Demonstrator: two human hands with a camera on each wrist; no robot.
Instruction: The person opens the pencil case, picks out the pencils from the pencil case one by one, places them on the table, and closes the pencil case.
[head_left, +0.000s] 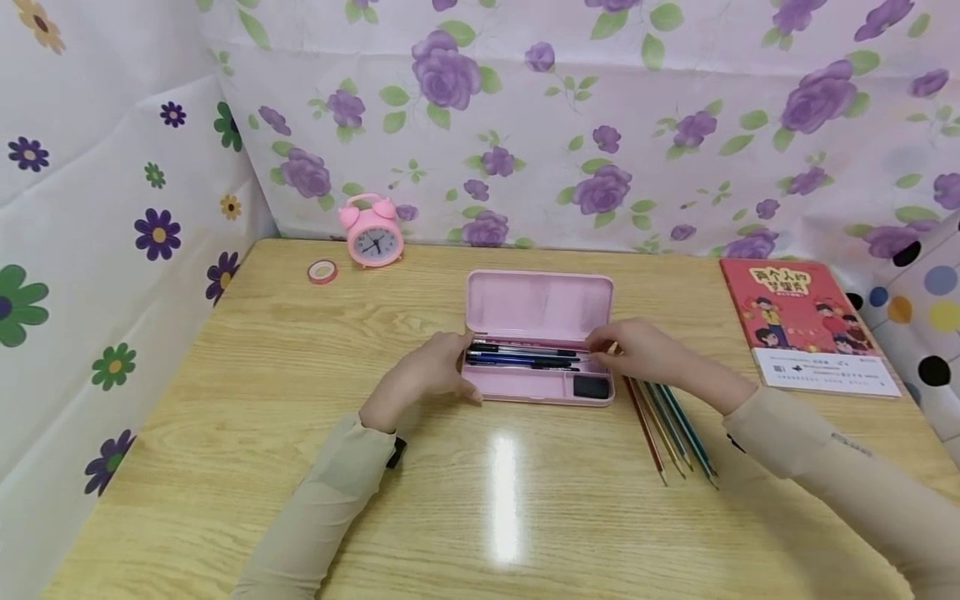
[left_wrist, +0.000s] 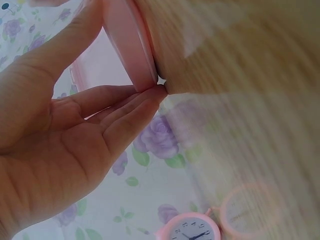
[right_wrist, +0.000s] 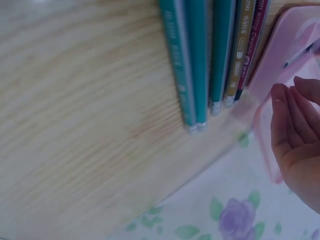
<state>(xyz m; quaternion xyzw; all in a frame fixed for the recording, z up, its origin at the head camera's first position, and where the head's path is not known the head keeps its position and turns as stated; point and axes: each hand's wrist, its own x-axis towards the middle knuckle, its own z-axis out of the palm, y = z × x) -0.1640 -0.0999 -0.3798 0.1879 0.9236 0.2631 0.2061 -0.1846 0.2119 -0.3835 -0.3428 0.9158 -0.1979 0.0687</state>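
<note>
1. Lying nearest, slim teal, gold and dark-red pencils point(right_wrist: 220, 60) are pointing towards the viewer on the wood-grain table point(head_left: 262, 375).
2. The left hand point(head_left: 431, 367) is gripping the left end of an open pink pencil case point(head_left: 517, 385) in a wide hold, thumb in front, fingers behind; holding firmly should stop it sliding.
3. The right hand point(head_left: 637, 348) is arching over the case's right end, thumb and fingertips almost meeting beside slim blue-and-black pens point(head_left: 498, 359); whether they are pinching one, I cannot tell. Keeping pens parallel should seat them flat.
4. Farthest, a round pink alarm clock point(head_left: 375, 239) is standing.
</note>
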